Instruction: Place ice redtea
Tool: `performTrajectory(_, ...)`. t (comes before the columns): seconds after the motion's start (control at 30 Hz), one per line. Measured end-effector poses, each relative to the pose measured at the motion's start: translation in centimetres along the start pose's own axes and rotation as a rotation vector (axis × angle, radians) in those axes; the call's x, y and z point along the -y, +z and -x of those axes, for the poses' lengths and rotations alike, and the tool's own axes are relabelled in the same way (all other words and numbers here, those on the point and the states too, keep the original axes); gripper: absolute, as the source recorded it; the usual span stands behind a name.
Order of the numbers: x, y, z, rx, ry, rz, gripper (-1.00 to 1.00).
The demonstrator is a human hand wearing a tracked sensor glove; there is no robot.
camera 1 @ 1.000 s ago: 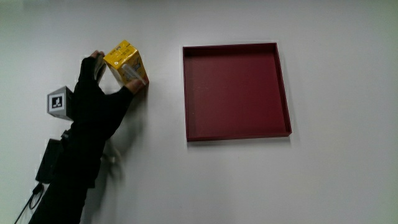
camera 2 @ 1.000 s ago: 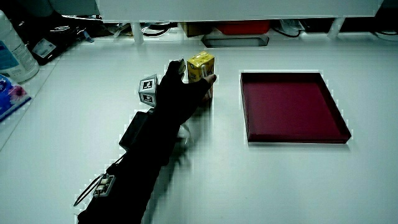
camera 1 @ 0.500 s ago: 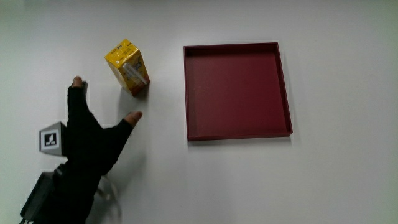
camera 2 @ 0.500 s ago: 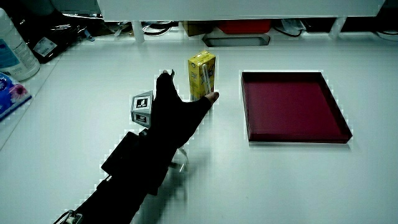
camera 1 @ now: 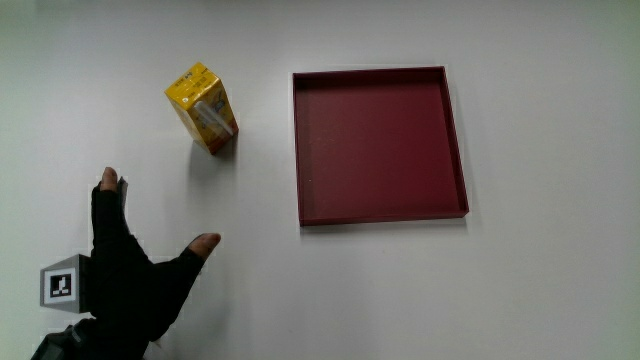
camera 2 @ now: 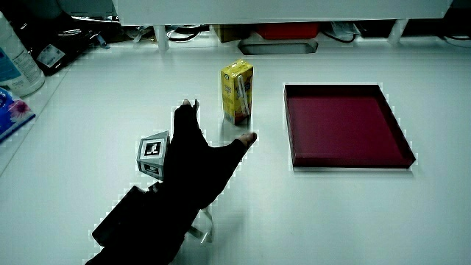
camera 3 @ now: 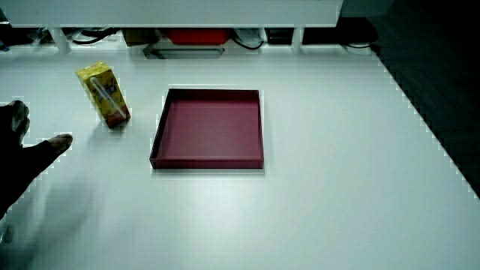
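A yellow ice red tea carton (camera 1: 203,108) stands upright on the white table beside the dark red tray (camera 1: 458,140); both side views show the carton (camera 2: 237,91) (camera 3: 104,95) with a straw on its side. The gloved hand (camera 1: 130,272) hovers over the table nearer to the person than the carton, apart from it, fingers spread and holding nothing. A patterned cube (camera 1: 63,285) sits on the back of the hand. In the side views the hand (camera 2: 195,154) (camera 3: 22,154) is also open. The tray (camera 2: 397,140) (camera 3: 161,131) holds nothing.
A low partition with boxes and cables under it runs along the table's edge farthest from the person (camera 2: 280,33). A white bottle (camera 2: 18,70) and a colourful packet (camera 2: 11,110) stand near the table's side edge.
The hand let go of the carton, opened, and drew back toward the person. The carton stays upright on the table beside the tray.
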Motion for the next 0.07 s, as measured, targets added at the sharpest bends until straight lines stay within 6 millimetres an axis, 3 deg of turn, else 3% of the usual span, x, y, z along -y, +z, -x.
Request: performTrajectory(0.07,0.17,0.08,-0.02,-0.010,0.007,0.000,-1.00)
